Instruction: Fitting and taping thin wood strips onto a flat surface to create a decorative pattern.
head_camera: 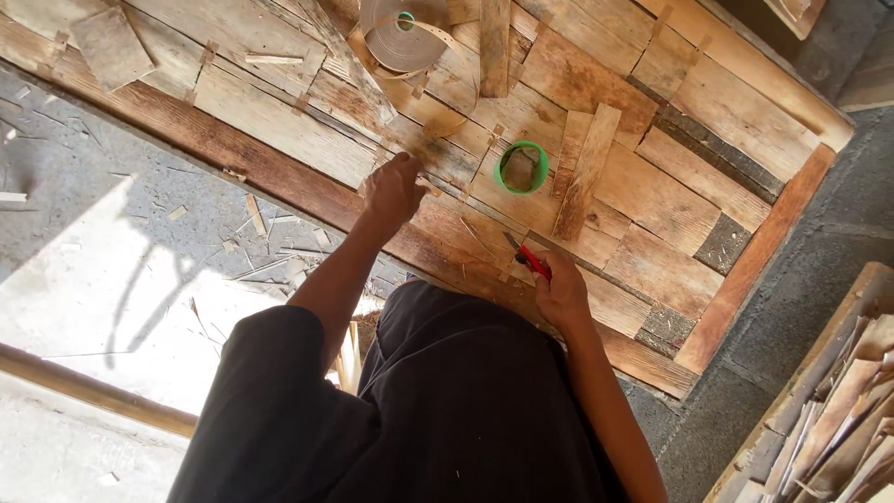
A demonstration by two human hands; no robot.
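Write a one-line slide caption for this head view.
Left hand presses on a patchwork wooden panel while right hand holds a red-handled cutter near a green tape ring.

No packages, labels, signs or screens visible anywhere in view; only bare wood, tape rolls and loose scraps, none carrying printed markings.

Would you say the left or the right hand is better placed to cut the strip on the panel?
Probably the right hand: it already holds the red-handled cutter, while the left hand pins the strip.
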